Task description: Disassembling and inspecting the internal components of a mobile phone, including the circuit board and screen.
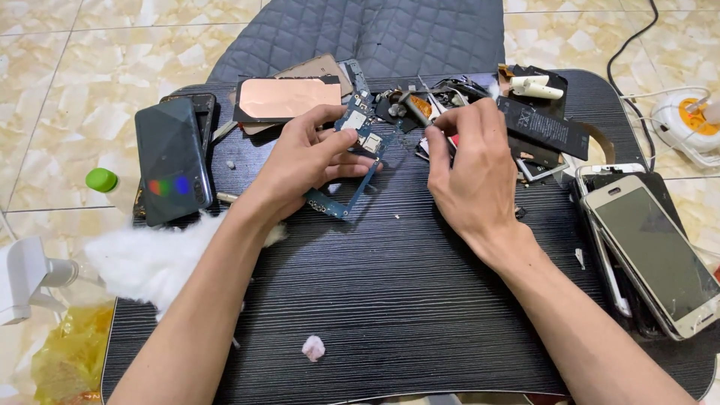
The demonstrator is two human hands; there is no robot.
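The left hand (304, 161) has its fingers (341, 139) curled around a blue phone circuit board (352, 161), thumb on top and the other fingers pressed along its edge, so the board is held tilted just above the table (405, 300), a dark surface with fine ribbing. The board runs from near the top of the hand down to a lower corner beside the wrist, with small metal shields showing on its upper part.

The right hand (472, 176) sits just to the right of the board, its thumb and forefinger (436, 135) pinched together near the board's upper end. Whatever they grip is too small to make out.

Behind the hands lies a heap of phone parts: a copper-coloured shielding plate (289, 97) on a dark frame, a tangle of small metal parts and flex cables (416, 101), a black phone battery (544, 127) and a small white cylinder (536, 88).

To the left, a dark phone back cover (171, 161) lies on the table, with a wad of white cotton (154, 259) spilling over the table's edge below it. A green-capped bottle (105, 184) stands on the tiled floor (75, 60) beside it. A small pinkish cotton ball (313, 347) rests near the front edge of the table.

At the right, a cracked silver smartphone (652, 251) lies on top of other phone bodies. A white power strip (694, 120) with an orange centre sits on the floor beyond it.
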